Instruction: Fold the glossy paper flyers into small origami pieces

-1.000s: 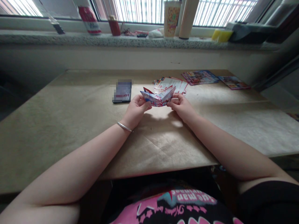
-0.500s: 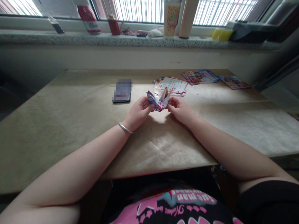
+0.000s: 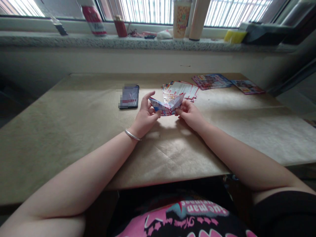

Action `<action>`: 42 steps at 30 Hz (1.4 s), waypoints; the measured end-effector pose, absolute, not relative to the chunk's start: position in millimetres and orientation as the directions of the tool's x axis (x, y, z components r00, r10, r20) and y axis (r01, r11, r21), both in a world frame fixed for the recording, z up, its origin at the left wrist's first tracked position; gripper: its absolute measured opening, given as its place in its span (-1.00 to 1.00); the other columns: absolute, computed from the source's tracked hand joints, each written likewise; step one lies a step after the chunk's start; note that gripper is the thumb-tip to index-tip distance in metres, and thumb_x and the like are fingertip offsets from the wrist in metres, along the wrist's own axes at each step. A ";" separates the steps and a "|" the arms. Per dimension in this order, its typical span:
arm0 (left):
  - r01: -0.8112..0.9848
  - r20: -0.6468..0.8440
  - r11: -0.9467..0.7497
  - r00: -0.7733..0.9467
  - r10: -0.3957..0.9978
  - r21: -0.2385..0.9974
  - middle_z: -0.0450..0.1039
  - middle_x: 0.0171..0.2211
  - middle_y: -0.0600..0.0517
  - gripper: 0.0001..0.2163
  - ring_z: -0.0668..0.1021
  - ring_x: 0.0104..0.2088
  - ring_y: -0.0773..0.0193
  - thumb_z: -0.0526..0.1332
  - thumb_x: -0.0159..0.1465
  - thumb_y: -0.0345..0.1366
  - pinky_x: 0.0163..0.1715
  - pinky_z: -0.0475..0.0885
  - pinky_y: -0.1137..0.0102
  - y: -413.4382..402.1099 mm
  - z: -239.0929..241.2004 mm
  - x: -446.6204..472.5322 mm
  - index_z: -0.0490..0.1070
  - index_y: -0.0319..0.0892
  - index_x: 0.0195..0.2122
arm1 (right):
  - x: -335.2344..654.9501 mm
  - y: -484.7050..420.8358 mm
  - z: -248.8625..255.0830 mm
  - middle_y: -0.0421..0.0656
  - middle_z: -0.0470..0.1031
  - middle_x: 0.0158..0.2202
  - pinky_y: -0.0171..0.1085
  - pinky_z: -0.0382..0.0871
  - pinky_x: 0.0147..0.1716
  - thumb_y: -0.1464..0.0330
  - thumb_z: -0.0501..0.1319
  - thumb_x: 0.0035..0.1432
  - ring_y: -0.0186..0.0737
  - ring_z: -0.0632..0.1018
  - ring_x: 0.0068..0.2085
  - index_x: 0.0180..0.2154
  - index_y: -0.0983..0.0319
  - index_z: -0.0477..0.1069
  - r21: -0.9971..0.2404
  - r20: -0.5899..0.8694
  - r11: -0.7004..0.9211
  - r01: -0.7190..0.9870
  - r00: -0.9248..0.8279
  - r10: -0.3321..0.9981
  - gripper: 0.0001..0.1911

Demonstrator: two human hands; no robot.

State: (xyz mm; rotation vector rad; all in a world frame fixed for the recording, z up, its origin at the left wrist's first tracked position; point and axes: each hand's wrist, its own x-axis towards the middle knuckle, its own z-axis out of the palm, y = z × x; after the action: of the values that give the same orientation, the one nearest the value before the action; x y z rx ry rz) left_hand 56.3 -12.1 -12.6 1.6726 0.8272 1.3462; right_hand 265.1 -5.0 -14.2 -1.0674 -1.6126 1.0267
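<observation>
Between my hands, just above the table, is a folded sheet of printed paper (image 3: 167,109), blue, white and red, its two sides spread into a wide V. My left hand (image 3: 147,113) pinches its left end between thumb and fingers, with the index finger raised off it. At the right end, my right hand (image 3: 187,111) grips the paper with its thumb in front and its fingers behind. A silver bangle circles my left wrist. Just beyond the paper lies a fanned pile of printed sheets (image 3: 181,89).
A dark phone (image 3: 129,96) lies left of my hands on the covered table (image 3: 74,131). Two stacks of colourful leaflets (image 3: 211,81) rest at the back right. A cup (image 3: 181,19), a can (image 3: 93,19) and a yellow object (image 3: 235,36) stand along the stone windowsill (image 3: 138,44).
The folded paper has opened out from a narrow, upright shape into a wider, flatter V. My left index finger has lifted away from it. The right hand has barely moved.
</observation>
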 end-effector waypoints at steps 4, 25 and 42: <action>0.111 0.459 -0.483 0.190 0.868 0.868 0.32 -0.09 -0.01 -0.48 0.54 -0.26 0.31 0.32 0.13 -0.33 -0.34 0.53 0.43 -11.8 -11.6 52.6 0.19 -0.03 0.09 | 269.6 -2.9 -17.7 -0.18 0.46 -0.27 -0.21 0.43 -0.32 0.28 0.27 0.02 -0.25 0.49 -0.31 -0.09 0.16 0.27 -0.885 0.334 0.360 0.295 -0.137 0.933 -0.61; 0.563 0.579 -0.784 0.559 0.593 0.259 0.28 0.21 0.09 -0.81 -0.04 0.39 -0.12 0.36 0.11 -0.29 0.35 -0.27 -0.14 -14.0 9.1 27.6 0.53 0.01 -0.23 | 285.1 -10.5 2.5 -0.15 0.56 -0.26 -0.01 0.35 0.00 0.38 0.22 0.19 -0.12 0.52 -0.12 -0.35 0.11 0.53 -0.299 0.584 0.809 0.507 -0.573 0.575 -0.88; 0.596 0.430 -0.790 0.682 0.592 0.145 0.12 0.33 0.01 -0.50 -0.04 0.37 -0.27 0.40 0.01 0.11 0.33 -0.32 -0.17 -12.2 5.9 25.2 0.54 0.04 -0.05 | 288.6 -1.8 -2.9 -0.10 0.60 -0.16 -0.08 0.43 0.00 0.23 0.23 0.20 -0.14 0.56 -0.07 -0.40 0.07 0.59 -0.469 0.506 0.806 0.361 -0.638 0.580 -0.81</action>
State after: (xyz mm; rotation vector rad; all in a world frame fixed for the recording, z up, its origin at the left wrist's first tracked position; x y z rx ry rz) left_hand 25.2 -12.2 5.9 2.8871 1.0200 0.7336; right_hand 288.6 -1.8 -2.9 -0.6907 -2.3246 0.4298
